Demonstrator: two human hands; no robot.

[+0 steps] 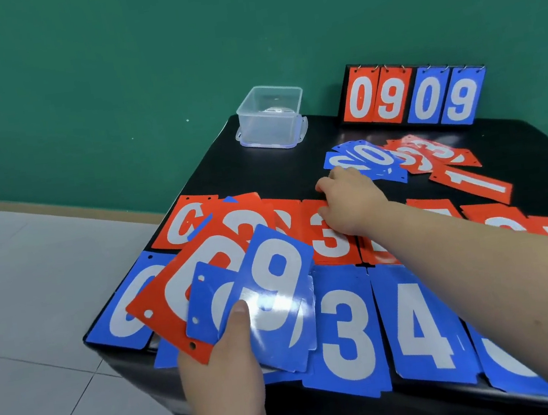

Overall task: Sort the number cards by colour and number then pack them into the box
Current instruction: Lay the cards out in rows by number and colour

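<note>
Left hand (223, 368) grips a fan of number cards (276, 296), blue 9 on top, at the near edge of the desk (261, 174). Right hand (351, 201) lies on the red 3 (331, 238), grasp unclear. One clear box (270, 114) stands far back; rightmost blue card (512, 361) is cut off.

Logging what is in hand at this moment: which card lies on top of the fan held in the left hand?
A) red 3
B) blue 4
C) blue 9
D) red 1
C: the blue 9 card lies on top of the fan of cards gripped by the left hand.
</note>
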